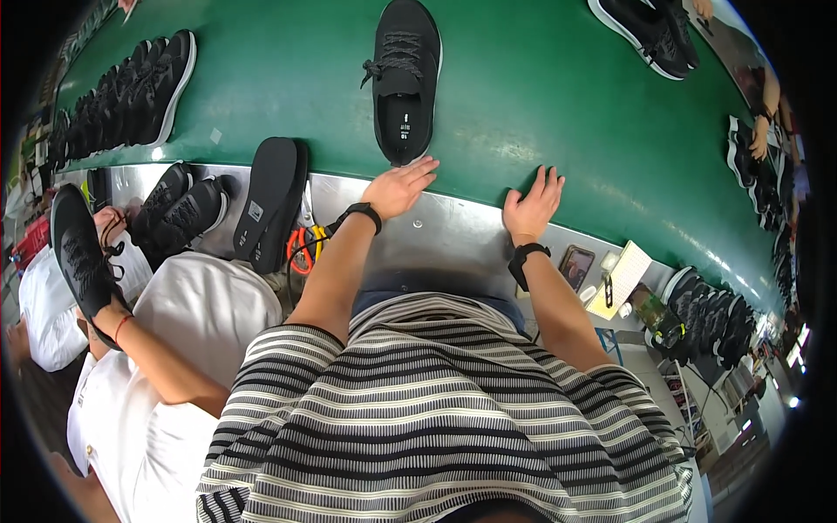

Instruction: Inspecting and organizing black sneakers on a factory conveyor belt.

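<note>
A black lace-up sneaker (405,83) with a pale sole edge lies on the green work surface (514,78), toe pointing away from me. At its heel is my left hand (399,187), fingers stretched out and close together, the tips seeming to touch the heel's edge. My right hand (534,205) rests flat on the near margin of the green surface, fingers extended, holding nothing. Both wrists wear black bands. Left of my left forearm, a pair of black insoles (272,205) leans on the metal ledge (418,235) beside scissors with orange-red handles (301,251).
To the left, a co-worker in white holds up a black sneaker (80,253). Sneakers stand in a row (131,96) far left; a pair (649,39) lies far right. At right are a phone (575,266), a notepad (621,279) and more shoes (711,318). Another person's hand (760,138) reaches in.
</note>
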Demonstrator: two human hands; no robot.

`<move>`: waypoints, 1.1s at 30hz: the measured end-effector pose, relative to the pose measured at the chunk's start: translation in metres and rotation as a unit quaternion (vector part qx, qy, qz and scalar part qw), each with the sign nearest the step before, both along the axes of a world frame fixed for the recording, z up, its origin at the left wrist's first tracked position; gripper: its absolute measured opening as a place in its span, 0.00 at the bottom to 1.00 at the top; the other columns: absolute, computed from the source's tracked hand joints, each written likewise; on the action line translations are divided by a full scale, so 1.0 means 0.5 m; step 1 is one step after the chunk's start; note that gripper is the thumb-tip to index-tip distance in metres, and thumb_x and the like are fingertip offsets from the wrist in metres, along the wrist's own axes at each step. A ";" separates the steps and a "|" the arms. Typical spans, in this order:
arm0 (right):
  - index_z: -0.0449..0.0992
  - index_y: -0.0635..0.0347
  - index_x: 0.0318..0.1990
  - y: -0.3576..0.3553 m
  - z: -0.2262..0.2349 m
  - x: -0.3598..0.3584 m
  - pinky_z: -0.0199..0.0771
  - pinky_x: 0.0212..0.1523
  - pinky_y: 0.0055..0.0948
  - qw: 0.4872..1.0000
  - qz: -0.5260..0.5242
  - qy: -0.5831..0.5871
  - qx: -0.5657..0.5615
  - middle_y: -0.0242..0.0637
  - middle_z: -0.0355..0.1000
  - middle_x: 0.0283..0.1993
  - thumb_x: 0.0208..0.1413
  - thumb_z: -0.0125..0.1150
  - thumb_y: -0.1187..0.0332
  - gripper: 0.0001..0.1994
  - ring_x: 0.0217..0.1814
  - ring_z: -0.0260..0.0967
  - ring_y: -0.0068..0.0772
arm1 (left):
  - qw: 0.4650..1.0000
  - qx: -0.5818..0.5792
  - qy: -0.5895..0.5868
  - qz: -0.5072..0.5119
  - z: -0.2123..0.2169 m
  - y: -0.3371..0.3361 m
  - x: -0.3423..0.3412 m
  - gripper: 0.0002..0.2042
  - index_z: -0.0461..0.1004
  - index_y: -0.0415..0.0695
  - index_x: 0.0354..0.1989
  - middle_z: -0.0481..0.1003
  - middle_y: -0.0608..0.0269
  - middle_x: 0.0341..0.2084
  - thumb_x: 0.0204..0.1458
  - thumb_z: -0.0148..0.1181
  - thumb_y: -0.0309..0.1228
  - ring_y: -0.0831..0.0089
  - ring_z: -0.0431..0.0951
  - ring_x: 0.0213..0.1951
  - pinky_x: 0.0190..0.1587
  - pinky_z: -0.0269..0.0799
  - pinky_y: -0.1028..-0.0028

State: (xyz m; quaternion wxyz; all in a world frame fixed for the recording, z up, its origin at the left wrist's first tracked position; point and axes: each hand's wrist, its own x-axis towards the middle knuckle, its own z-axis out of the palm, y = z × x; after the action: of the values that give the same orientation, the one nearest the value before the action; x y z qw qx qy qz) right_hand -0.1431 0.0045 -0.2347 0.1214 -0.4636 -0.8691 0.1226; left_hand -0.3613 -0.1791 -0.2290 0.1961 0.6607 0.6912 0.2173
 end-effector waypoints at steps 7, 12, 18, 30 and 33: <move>0.60 0.67 0.59 -0.001 0.001 -0.001 0.45 0.66 0.53 1.000 -0.009 0.001 0.004 0.53 0.52 0.65 0.41 0.51 0.68 0.32 0.69 0.42 0.62 | 1.000 -0.006 -0.008 0.008 -0.003 -0.003 0.002 0.16 0.71 0.42 0.46 0.64 0.62 0.59 0.46 0.53 0.22 0.67 0.65 0.60 0.55 0.68 0.69; 0.59 0.66 0.60 0.002 0.008 0.001 0.44 0.66 0.54 1.000 0.001 -0.001 0.000 0.54 0.53 0.64 0.41 0.53 0.66 0.34 0.69 0.43 0.62 | 0.993 -0.097 -0.057 0.022 -0.018 -0.004 0.005 0.15 0.71 0.42 0.48 0.63 0.61 0.60 0.50 0.47 0.23 0.66 0.67 0.59 0.48 0.74 0.67; 0.58 0.67 0.62 -0.003 0.013 -0.010 0.47 0.65 0.54 0.999 -0.030 -0.031 0.009 0.56 0.52 0.65 0.41 0.51 0.68 0.35 0.67 0.45 0.65 | 0.999 0.017 0.018 -0.031 -0.005 -0.015 -0.010 0.15 0.69 0.41 0.48 0.63 0.58 0.60 0.50 0.48 0.25 0.67 0.66 0.59 0.42 0.75 0.71; 0.60 0.66 0.60 0.000 0.000 0.002 0.46 0.66 0.54 0.999 -0.040 -0.002 0.014 0.53 0.53 0.65 0.41 0.51 0.68 0.32 0.69 0.43 0.63 | 0.999 0.010 -0.011 -0.030 -0.002 0.003 0.001 0.17 0.71 0.40 0.46 0.67 0.59 0.56 0.45 0.53 0.22 0.65 0.67 0.59 0.54 0.69 0.69; 0.60 0.66 0.59 0.002 0.004 -0.001 0.46 0.66 0.54 0.999 -0.045 -0.003 0.003 0.53 0.53 0.64 0.41 0.50 0.69 0.32 0.69 0.43 0.63 | 0.999 0.001 -0.030 -0.030 0.005 0.010 0.002 0.17 0.71 0.39 0.46 0.68 0.59 0.55 0.44 0.54 0.20 0.64 0.67 0.58 0.56 0.67 0.68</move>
State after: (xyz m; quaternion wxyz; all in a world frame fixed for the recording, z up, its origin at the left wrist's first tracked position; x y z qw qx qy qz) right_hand -0.1436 0.0054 -0.2327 0.1256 -0.5021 -0.8482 0.1130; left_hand -0.3604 -0.1742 -0.2267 0.2221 0.6743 0.6650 0.2320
